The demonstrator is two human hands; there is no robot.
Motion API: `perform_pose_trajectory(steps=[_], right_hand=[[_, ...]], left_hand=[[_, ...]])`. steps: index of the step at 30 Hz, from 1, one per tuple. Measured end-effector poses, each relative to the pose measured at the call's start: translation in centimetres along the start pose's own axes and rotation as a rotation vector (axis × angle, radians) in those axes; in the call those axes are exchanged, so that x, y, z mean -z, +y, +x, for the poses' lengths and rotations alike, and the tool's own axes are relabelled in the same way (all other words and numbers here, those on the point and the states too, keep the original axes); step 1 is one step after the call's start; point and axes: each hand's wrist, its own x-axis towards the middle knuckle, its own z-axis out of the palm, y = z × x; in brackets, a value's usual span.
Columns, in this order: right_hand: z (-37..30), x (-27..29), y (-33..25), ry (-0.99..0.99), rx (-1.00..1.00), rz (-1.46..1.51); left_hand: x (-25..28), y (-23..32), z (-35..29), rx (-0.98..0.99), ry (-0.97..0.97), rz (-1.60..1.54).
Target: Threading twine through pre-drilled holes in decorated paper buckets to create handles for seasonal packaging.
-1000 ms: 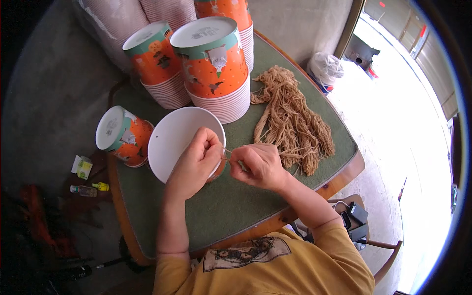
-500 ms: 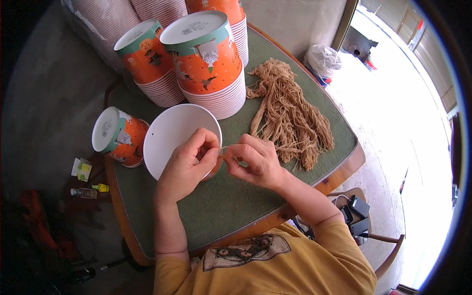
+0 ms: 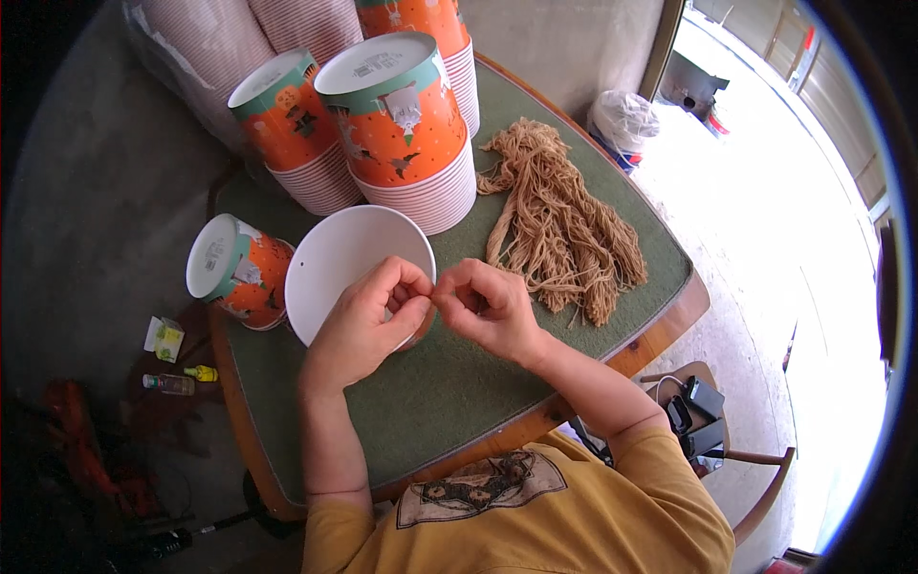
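A white-lined paper bucket (image 3: 335, 253) stands on the table in front of me, its mouth tilted toward me; a small dark hole shows in its wall near the rim. My left hand (image 3: 368, 320) is closed in a pinch over the bucket's near right rim. Against its fingertips, my right hand (image 3: 486, 304) is pinched too. A thin strand lies between the fingertips, mostly hidden by them. Right of the hands lies a loose bundle of tan cords (image 3: 564, 225).
Tall stacks of upside-down orange and green paper buckets (image 3: 397, 115) fill the table's far left. A single orange bucket (image 3: 258, 277) lies at the left edge. A chair (image 3: 755, 459) with black devices stands at the right. A bagged bin (image 3: 623, 124) is beyond the table.
My fingertips have come closer together, and the strand that showed between them is now mostly covered. The whole view has shifted slightly; the buckets and cord bundle stay in place.
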Motion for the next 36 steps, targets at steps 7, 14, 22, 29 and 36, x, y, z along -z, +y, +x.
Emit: perform_pose_trajectory(steps=[7, 14, 22, 29, 36], right_hand=[[0.4, -0.4, -0.4, 0.002, -0.351, 0.448], [1.9, 0.4, -1.2, -0.099, -0.507, 0.576], [3.5, 0.3, -0.9, -0.202, -0.505, 0.537], [1.5, 1.2, 0.0, -0.147, -0.255, 0.056], [1.3, 0.9, 0.2, -0.056, 0.048, -0.026]], left_hand=[[-0.4, 0.6, 0.0, -0.059, 0.024, 0.071], [-0.4, 1.3, -0.2, -0.094, 0.066, 0.230], [-1.1, 0.6, 0.1, -0.139, 0.207, 0.302], [-0.4, -0.9, 0.6, -0.063, 0.167, -0.081], [-0.4, -0.6, 0.8, -0.011, 0.101, -0.208]])
